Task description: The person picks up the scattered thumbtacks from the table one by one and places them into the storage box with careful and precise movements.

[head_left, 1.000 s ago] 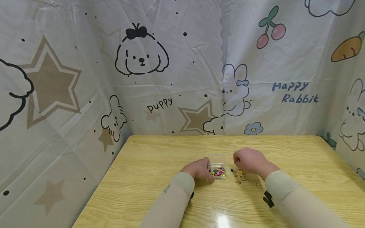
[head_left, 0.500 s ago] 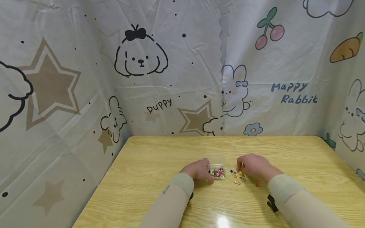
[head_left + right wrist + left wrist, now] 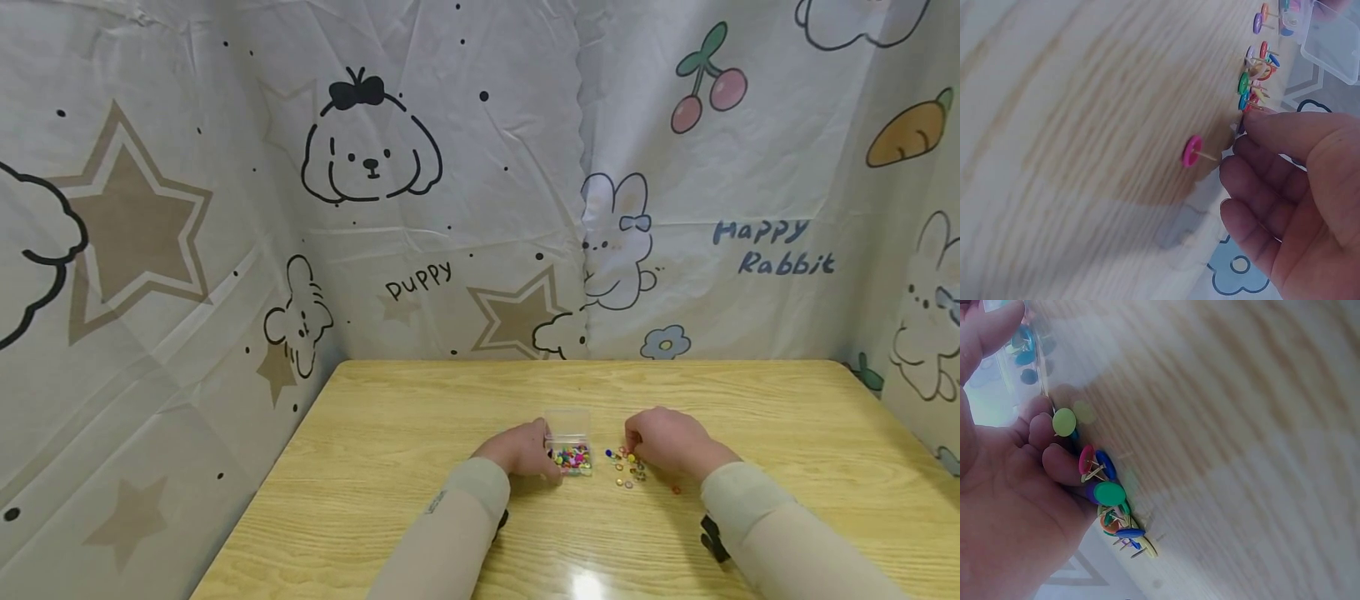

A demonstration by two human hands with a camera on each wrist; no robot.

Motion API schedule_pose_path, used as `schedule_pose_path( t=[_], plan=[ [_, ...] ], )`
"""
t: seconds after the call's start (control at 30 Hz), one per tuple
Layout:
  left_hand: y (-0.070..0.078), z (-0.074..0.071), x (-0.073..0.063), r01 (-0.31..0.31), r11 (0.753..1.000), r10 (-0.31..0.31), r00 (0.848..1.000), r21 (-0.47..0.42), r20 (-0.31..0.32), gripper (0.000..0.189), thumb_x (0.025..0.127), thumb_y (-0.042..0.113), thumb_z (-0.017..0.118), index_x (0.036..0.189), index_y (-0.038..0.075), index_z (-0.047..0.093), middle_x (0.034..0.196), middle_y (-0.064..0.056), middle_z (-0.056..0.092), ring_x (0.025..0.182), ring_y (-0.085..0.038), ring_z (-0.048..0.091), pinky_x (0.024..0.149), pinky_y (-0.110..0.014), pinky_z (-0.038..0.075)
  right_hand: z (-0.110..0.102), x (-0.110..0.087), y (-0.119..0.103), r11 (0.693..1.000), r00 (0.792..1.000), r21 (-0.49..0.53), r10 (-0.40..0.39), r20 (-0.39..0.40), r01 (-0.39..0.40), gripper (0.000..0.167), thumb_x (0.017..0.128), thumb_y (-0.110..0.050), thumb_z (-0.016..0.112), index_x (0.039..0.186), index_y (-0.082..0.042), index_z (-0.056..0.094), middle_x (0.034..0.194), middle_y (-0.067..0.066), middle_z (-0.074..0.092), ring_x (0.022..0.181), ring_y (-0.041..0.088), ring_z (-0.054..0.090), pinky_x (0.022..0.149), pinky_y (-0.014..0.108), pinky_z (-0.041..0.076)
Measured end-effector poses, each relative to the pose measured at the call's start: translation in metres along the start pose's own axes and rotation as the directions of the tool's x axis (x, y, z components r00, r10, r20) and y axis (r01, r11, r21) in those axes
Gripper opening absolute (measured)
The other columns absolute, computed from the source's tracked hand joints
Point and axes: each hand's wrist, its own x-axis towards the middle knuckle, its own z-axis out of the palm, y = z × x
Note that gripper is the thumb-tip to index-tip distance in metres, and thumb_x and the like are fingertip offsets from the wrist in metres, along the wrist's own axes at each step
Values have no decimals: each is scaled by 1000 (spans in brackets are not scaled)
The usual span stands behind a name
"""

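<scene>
A small clear plastic box [image 3: 584, 473] stands with its lid [image 3: 567, 422] raised and colourful thumbtacks [image 3: 572, 457] inside. My left hand [image 3: 521, 450] holds the box from its left side, thumb nearest me; in the left wrist view its fingers [image 3: 1060, 464] curl beside the box. Right of it, loose thumbtacks [image 3: 628, 471] lie scattered on the table. At the far side of these, my right hand [image 3: 667, 439] bends down, thumb and index fingertips together. In the right wrist view the fingertips pinch a small dark thumbtack [image 3: 1240, 125], partly hidden by the thumb.
The wood-grain table [image 3: 420, 417] reaches to a printed cloth [image 3: 465, 208] behind and at the sides. One pink thumbtack [image 3: 1192, 151] lies apart from the others, near my right hand's fingers. Green and blue tacks [image 3: 1110, 494] show past my left hand.
My right hand has come down and slightly to the right, onto the far edge of the loose thumbtacks, then stays nearly still. My left hand keeps its hold on the box.
</scene>
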Motion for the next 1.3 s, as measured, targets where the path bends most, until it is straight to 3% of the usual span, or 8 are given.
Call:
schedule_pose_path(
  t=[0.3,0.63,0.97,1.3],
  plan=[
    [1,0,-5,3,1000,-3,1000,8,-14,55,79,32,86,117,13,51,96,0,56,82,-20,52,73,-38,44,6,0,1,999,1000,40,-23,13,22,24,87,-4,66,78,-26,63,76,-12,58,68,12,50,65,37,46],
    [-2,0,-4,12,1000,-12,1000,16,-14,59,78,33,85,122,14,51,99,1,57,85,-21,53,78,-39,46,4,1,-3,1000,999,-1,-26,-25,26,19,91,-10,67,78,-22,60,73,-9,54,66,13,49,62,36,43],
    [-7,-2,-3,20,1000,-20,1000,17,-16,53,76,34,86,113,17,52,95,1,57,82,-21,53,73,-39,45,-2,9,-31,993,991,31,-113,-68,115,21,93,-15,71,79,-24,58,72,-12,52,64,10,47,61,33,42],
    [-2,0,-2,-11,1000,11,1000,-7,-10,48,77,29,85,108,17,50,93,-3,57,78,-20,50,69,-37,43,2,11,-49,990,990,39,-136,-48,137,18,93,-14,71,81,-24,63,76,-13,57,67,9,50,64,33,46]
  ],
)
